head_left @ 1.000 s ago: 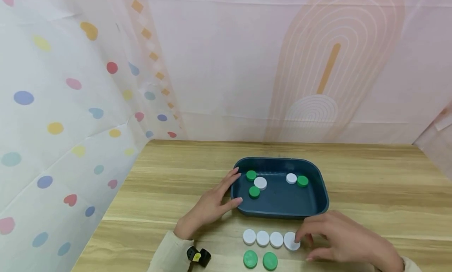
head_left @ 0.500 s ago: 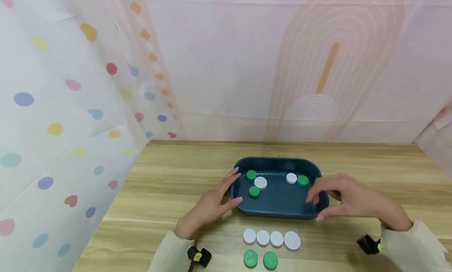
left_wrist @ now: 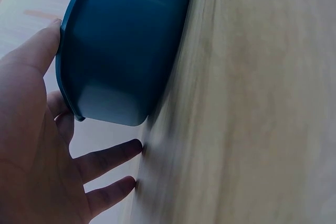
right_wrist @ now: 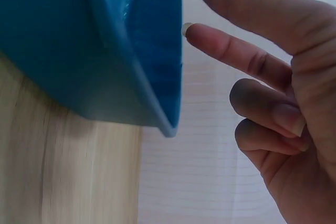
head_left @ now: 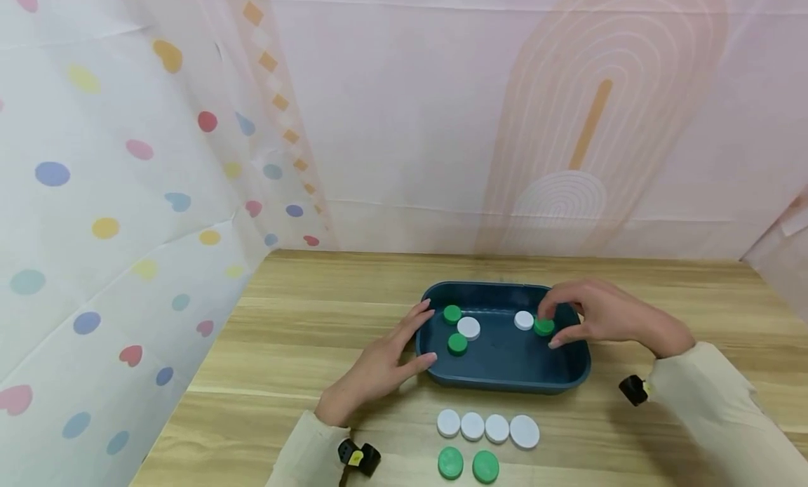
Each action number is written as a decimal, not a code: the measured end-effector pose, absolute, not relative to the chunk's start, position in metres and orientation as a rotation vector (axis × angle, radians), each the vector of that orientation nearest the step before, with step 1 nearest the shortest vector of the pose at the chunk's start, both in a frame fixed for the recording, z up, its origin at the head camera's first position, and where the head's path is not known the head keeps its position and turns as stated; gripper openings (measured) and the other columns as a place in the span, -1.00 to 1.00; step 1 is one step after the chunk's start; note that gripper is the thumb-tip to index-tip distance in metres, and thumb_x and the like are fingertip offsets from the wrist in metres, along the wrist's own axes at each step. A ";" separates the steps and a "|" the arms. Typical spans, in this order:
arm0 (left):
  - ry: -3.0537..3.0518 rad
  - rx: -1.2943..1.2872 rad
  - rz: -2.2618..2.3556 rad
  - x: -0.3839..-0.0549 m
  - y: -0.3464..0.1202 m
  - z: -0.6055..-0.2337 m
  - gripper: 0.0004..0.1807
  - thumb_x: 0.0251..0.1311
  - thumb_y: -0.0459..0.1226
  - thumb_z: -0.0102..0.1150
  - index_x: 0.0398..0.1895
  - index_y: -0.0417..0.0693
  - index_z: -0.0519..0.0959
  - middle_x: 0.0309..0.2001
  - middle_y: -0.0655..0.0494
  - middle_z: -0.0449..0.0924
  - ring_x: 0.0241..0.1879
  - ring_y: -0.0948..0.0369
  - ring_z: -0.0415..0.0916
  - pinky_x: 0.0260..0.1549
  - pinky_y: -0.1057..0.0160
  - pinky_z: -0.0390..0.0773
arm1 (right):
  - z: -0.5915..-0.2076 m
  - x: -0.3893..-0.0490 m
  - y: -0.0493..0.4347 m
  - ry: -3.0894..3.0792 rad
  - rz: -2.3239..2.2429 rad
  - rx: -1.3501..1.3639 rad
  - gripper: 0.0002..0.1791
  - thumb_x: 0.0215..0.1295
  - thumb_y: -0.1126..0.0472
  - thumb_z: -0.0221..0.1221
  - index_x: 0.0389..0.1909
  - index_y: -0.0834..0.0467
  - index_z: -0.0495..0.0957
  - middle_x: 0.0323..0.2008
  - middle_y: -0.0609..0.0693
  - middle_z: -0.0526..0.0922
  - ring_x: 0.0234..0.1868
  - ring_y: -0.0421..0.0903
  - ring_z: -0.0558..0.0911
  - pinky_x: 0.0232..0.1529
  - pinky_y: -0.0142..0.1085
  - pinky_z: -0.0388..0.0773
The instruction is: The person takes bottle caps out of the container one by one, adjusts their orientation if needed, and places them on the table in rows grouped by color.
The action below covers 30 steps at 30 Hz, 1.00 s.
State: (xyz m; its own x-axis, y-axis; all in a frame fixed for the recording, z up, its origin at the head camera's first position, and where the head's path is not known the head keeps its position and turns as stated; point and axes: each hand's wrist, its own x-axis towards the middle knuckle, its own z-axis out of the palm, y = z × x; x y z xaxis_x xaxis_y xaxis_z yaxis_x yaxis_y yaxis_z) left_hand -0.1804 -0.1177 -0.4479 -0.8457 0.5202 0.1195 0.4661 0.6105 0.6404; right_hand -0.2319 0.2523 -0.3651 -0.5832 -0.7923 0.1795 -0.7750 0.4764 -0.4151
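Note:
My left hand rests at the left end of a dark blue tray, fingers spread and touching its rim; the left wrist view shows the thumb on the rim too. Over the tray's right end is my right hand, its index finger and thumb apart above a green bottle cap. A white bottle cap lies beside that cap. Towards the tray's left side are a larger white cap and two green caps. In the right wrist view, nothing is between the thumb and index finger.
In front of the tray, several white caps form a row on the wooden table. Two green caps lie nearer the front edge. A patterned cloth hangs behind the table, and a dotted cloth hangs at the left.
My right hand has left the large white cap at the row's right end and moved up to the green cap in the tray. The left hand has stayed on the tray.

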 end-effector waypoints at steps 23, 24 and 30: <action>2.747 0.846 1.062 -0.180 -0.116 -0.450 -0.25 0.34 0.14 -0.03 0.51 0.20 0.02 0.50 0.45 -0.24 0.42 0.15 0.00 0.18 -0.12 0.30 | -0.374 -0.249 0.236 2.753 -0.040 -1.160 -0.68 -0.11 0.01 0.50 -0.29 -0.15 0.62 -0.40 -0.26 0.57 -0.42 -0.28 0.47 -0.47 -0.32 0.43; 2.748 0.847 1.063 -0.180 -0.116 -0.450 -0.25 0.34 0.13 -0.03 0.51 0.20 0.02 0.50 0.45 -0.24 0.42 0.15 0.00 0.18 -0.12 0.30 | -0.374 -0.249 0.235 2.751 -0.024 -1.167 -0.68 -0.11 0.02 0.50 -0.29 -0.13 0.62 -0.42 -0.25 0.56 -0.44 -0.27 0.46 -0.48 -0.32 0.43; 2.753 0.864 1.060 -0.180 -0.115 -0.451 -0.26 0.35 0.13 -0.03 0.51 0.19 0.02 0.50 0.43 -0.24 0.42 0.14 0.02 0.18 -0.12 0.30 | -0.374 -0.249 0.229 2.745 0.075 -1.144 -0.65 -0.12 0.06 0.51 -0.26 -0.07 0.65 -0.44 -0.18 0.56 -0.46 -0.23 0.43 -0.46 -0.30 0.44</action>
State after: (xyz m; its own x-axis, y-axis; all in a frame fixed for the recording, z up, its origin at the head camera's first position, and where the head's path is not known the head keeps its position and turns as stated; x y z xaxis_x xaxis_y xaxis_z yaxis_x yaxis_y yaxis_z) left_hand -0.1804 -0.1154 -0.4512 -0.8398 0.5264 0.1327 0.4795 0.6047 0.6359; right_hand -0.2491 0.2285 -0.3736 -0.6922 -0.7007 -0.1728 -0.7090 0.7049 -0.0178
